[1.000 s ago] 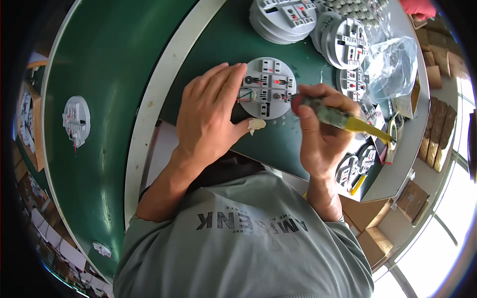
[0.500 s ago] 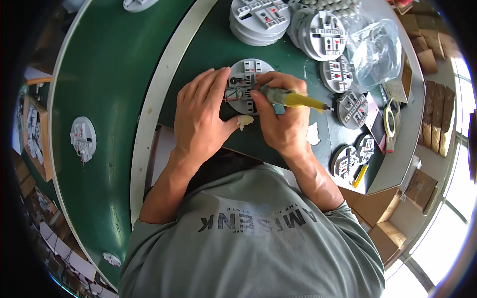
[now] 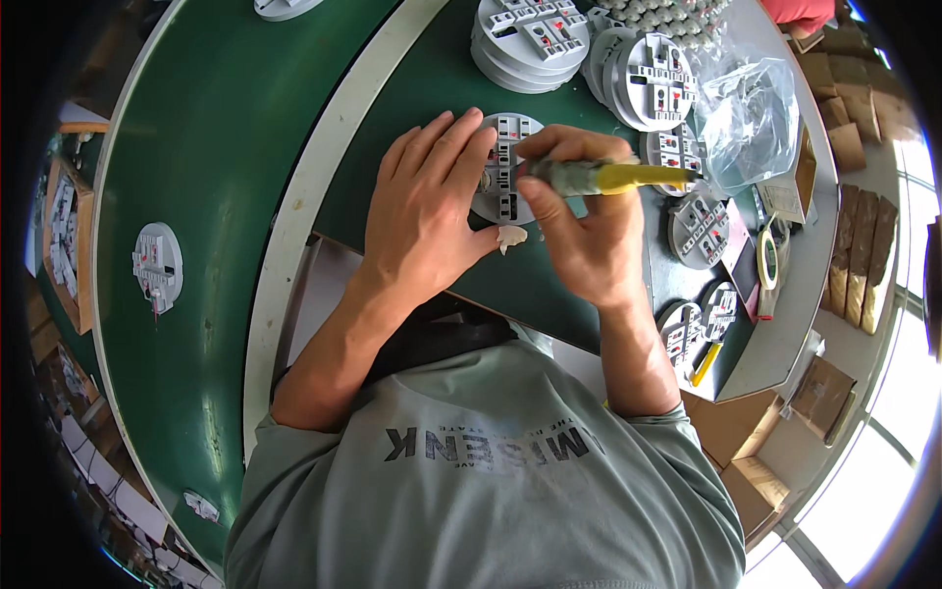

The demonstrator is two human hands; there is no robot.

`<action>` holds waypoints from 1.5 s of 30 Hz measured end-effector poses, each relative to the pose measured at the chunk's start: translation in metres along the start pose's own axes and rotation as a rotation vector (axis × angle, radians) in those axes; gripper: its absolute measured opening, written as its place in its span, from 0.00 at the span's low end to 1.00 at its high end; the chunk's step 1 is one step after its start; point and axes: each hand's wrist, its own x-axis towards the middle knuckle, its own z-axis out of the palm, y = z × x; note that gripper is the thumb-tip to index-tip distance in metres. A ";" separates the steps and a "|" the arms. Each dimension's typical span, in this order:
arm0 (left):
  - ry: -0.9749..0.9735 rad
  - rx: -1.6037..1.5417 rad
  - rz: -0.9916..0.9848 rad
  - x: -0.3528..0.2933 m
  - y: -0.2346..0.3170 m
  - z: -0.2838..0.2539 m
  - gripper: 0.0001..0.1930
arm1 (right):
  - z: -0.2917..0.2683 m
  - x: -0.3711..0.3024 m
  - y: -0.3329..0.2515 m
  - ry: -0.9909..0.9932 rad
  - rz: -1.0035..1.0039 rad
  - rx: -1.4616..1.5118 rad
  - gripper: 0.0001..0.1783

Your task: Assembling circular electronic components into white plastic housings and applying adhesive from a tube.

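A round, light-grey plastic disc (image 3: pixel 507 201) carries black and white terminal blocks and lies on the green table in front of me. My left hand (image 3: pixel 424 211) rests over its left side, fingers stretched out; a torn pale wrapping (image 3: pixel 510 237) sits on the thumb tip. My right hand (image 3: pixel 594 236) is closed round a pen-shaped tool (image 3: pixel 628 178) with a grey-green wrapped grip and a yellow rear part pointing right. The tool's working end is hidden behind my right fingers, at the right side of the disc.
Stacked discs (image 3: pixel 530 44) and a second stack (image 3: pixel 657 83) stand at the back. A clear plastic bag (image 3: pixel 751 123) and single discs (image 3: pixel 699 231) lie on the right, near a yellow-handled tool (image 3: pixel 706 363). On the left, a green conveyor belt (image 3: pixel 211 196) carries another disc (image 3: pixel 157 267).
Both hands have shifted slightly right in the picture, and the view has moved a little. The tool has turned closer to level. Discs on the belt sit slightly further left and nearer.
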 end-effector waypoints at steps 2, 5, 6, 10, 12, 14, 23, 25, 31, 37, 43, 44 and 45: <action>0.020 -0.006 0.017 0.000 -0.002 0.001 0.48 | 0.010 -0.004 0.011 0.069 -0.059 -0.038 0.24; 0.008 -0.040 0.006 0.002 0.002 -0.001 0.44 | 0.026 -0.014 0.018 0.218 -0.175 -0.103 0.23; 0.009 -0.055 0.008 0.006 0.002 -0.001 0.43 | 0.028 -0.015 0.016 0.227 -0.162 -0.152 0.22; 0.022 -0.037 0.005 0.007 0.002 0.003 0.44 | 0.019 -0.012 0.008 0.238 -0.020 -0.168 0.21; 0.002 -0.038 0.011 0.006 0.004 0.007 0.45 | 0.009 -0.008 0.004 0.195 0.207 0.000 0.20; -0.029 -0.042 0.011 0.010 0.003 0.009 0.47 | -0.013 -0.014 0.002 0.335 0.375 0.093 0.19; 0.002 -0.062 0.020 0.016 0.002 0.005 0.46 | -0.054 -0.047 -0.004 0.243 0.181 -0.922 0.32; -0.005 -0.077 0.038 0.015 0.004 0.006 0.46 | -0.048 -0.037 -0.007 0.160 0.226 -0.750 0.35; 0.054 -0.192 -0.014 0.012 0.005 0.014 0.46 | -0.019 -0.032 0.017 0.138 0.304 -0.133 0.44; 0.124 -0.492 0.015 0.015 0.017 0.008 0.46 | 0.000 -0.015 0.030 0.253 0.351 0.957 0.47; 0.160 -0.360 -0.004 0.023 0.028 0.004 0.42 | 0.001 0.001 0.041 0.168 0.527 1.384 0.47; 0.213 -0.283 0.003 0.026 0.033 -0.003 0.37 | 0.002 0.001 0.044 0.166 0.521 1.387 0.47; 0.263 -0.203 0.008 0.026 0.036 -0.008 0.33 | 0.008 -0.002 0.044 0.200 0.458 1.291 0.47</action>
